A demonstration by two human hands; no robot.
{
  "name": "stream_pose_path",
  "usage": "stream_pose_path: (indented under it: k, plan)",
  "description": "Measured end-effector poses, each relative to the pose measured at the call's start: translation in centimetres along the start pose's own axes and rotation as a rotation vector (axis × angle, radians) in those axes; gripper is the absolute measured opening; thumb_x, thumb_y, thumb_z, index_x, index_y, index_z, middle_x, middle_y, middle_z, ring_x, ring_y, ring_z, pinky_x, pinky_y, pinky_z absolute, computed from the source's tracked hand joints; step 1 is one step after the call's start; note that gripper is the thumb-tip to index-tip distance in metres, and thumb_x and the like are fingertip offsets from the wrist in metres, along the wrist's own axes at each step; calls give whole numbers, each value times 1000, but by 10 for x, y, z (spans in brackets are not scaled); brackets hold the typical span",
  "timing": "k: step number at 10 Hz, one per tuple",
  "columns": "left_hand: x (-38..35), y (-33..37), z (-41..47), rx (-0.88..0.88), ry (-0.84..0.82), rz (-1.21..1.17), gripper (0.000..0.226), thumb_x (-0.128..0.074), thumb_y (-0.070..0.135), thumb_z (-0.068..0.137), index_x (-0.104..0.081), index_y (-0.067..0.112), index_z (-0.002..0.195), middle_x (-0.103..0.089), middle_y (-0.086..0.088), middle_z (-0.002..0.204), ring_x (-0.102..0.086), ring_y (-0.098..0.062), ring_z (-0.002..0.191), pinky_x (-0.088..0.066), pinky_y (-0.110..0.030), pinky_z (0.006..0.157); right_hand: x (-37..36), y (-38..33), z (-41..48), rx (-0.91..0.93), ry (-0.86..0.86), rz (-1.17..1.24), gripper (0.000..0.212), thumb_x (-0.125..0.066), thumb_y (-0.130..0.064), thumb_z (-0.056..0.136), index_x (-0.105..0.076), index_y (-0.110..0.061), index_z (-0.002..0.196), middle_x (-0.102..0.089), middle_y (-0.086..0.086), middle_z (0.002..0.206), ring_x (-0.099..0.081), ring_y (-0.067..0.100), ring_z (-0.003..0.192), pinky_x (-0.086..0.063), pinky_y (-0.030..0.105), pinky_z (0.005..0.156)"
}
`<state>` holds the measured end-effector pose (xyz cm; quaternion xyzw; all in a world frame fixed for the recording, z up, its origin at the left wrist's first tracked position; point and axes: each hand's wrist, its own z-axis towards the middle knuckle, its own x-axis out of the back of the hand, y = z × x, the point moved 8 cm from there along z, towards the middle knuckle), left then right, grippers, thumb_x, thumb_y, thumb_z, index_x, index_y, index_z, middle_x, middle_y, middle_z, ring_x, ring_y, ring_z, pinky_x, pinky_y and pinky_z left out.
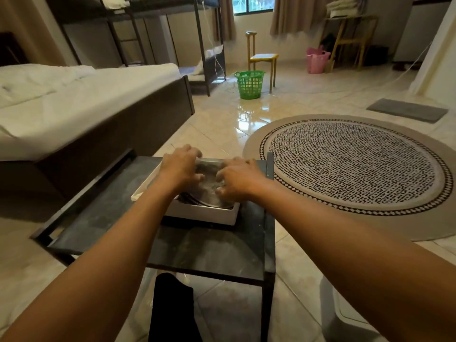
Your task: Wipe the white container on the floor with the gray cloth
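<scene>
A white rectangular tray point(202, 214) sits on a low dark table point(209, 253). Both my hands are in it. My left hand point(181, 169) is at the far left corner, fingers curled over the far rim. My right hand point(238, 180) has its fingers bent down onto grey, blurred contents point(209, 191); I cannot tell whether these are cloth or metal, though round metal edges show at the near side. On the floor at the lower right, a pale white container point(345, 314) stands partly hidden by my right forearm.
A bed point(74, 102) stands to the left and a round patterned rug point(355, 166) to the right. Farther back are a green basket point(249, 84), a yellow chair point(262, 58), a pink bag point(317, 59) and a grey mat point(407, 110). Something black point(172, 309) lies under the table's near edge.
</scene>
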<state>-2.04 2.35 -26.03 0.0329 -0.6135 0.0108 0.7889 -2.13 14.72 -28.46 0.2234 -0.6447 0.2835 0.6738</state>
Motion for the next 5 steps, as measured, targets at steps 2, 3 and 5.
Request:
stream_pose_path:
  k: [2, 3, 5]
  plan:
    - [-40, 19, -15, -149, -398, 50, 19, -71, 39, 85, -69, 32, 103, -66, 7, 104, -56, -18, 102, -39, -46, 99, -22, 3, -8, -5, -226, 37, 37, -51, -48, 95, -71, -19, 107, -63, 0, 105, -54, 24, 115, -25, 54, 108]
    - [-38, 21, -16, -171, -383, 53, 23, -69, 46, 85, -68, 35, 105, -65, 9, 110, -56, -18, 106, -36, -42, 95, -12, 8, -13, -20, -138, 212, 37, -56, -47, 93, -66, -22, 117, -67, 0, 114, -55, 23, 118, -21, 55, 114]
    - [46, 24, -74, -108, 322, -425, 31, -72, 20, 89, -66, 12, 118, -66, -8, 113, -59, -16, 96, -51, -37, 88, 50, 60, -86, -127, 292, 650, 43, -66, -32, 91, -57, -21, 132, -67, 2, 122, -59, 15, 112, -45, 34, 97]
